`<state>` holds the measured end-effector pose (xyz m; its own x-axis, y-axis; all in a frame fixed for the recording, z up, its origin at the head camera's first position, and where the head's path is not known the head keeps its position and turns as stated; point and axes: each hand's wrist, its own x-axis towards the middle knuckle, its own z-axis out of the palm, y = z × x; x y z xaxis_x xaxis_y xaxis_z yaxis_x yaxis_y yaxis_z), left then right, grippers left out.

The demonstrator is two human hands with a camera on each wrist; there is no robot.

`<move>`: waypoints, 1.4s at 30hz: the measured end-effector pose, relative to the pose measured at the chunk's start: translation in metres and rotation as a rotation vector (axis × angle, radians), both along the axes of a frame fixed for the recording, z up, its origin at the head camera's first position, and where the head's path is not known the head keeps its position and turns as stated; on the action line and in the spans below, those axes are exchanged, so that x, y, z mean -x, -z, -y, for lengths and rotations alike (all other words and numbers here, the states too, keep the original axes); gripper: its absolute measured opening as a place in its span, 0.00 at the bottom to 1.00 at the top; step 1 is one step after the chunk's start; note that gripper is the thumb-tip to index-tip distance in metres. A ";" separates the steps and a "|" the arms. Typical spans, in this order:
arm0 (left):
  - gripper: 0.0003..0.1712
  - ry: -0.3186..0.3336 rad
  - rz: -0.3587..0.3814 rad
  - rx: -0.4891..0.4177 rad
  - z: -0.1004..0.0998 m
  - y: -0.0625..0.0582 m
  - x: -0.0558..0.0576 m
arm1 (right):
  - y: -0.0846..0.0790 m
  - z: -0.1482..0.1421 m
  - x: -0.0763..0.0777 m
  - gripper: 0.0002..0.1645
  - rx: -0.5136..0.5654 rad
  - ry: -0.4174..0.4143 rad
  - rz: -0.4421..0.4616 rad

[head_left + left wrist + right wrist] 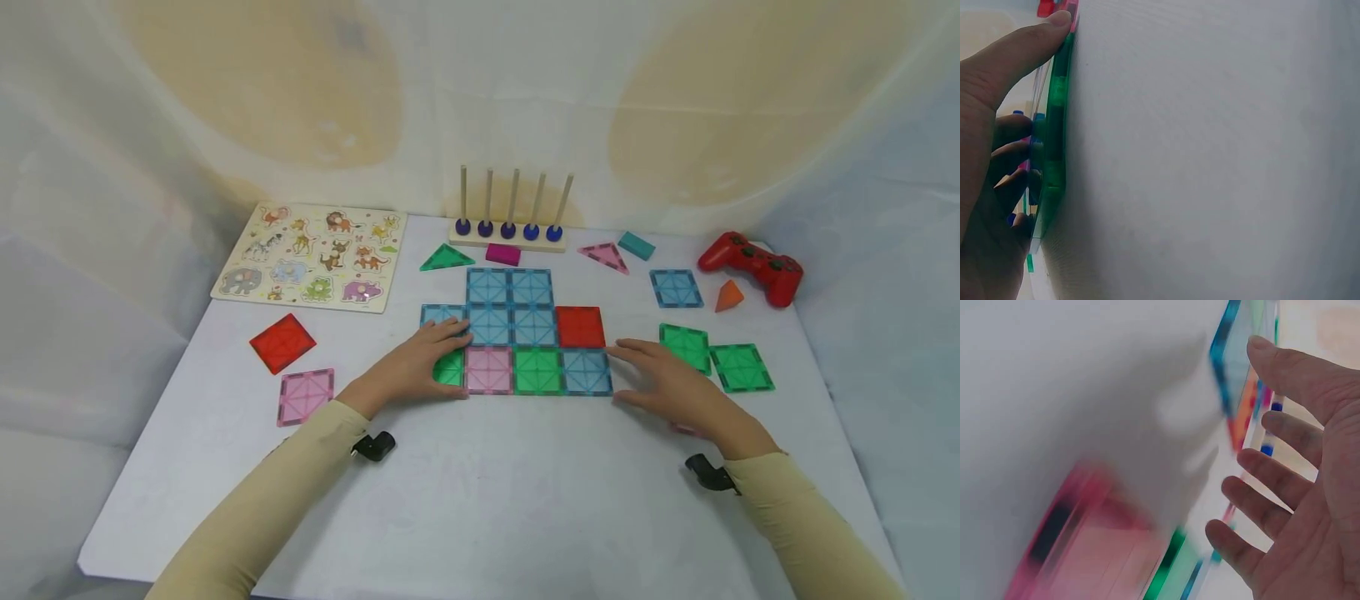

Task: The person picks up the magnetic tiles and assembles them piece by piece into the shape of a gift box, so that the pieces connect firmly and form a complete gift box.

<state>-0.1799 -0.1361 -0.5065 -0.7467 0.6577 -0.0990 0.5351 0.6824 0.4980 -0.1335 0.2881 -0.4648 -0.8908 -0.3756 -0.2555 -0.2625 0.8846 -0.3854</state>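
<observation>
A flat layout of translucent square tiles lies mid-table. Its front row has a green tile [448,369] at the left end, a pink tile [489,371], another green tile [537,371] and a blue tile [587,372]. Behind them are several blue tiles [490,325] and a red tile [580,327]. My left hand [412,358] spreads over the left end, partly hiding the green tile; its thumb touches the front edge near the pink tile. Beside the front row's blue tile, my right hand [667,387] holds nothing, fingers apart, fingertips close to the tile's right edge.
Loose tiles lie left, a red one [282,343] and a pink one [306,397], and right, two green [741,367] and one blue [677,289]. An animal puzzle board [300,293], a peg stand [510,240] and a red game controller [752,268] stand farther back.
</observation>
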 end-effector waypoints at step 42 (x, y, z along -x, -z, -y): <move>0.56 0.002 -0.009 -0.029 0.000 0.000 -0.002 | -0.004 -0.012 -0.033 0.47 0.032 -0.045 -0.108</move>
<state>-0.1783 -0.1365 -0.5066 -0.7461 0.6617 -0.0735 0.5410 0.6669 0.5124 -0.1004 0.3003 -0.4603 -0.8944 -0.4226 -0.1465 -0.3433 0.8585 -0.3809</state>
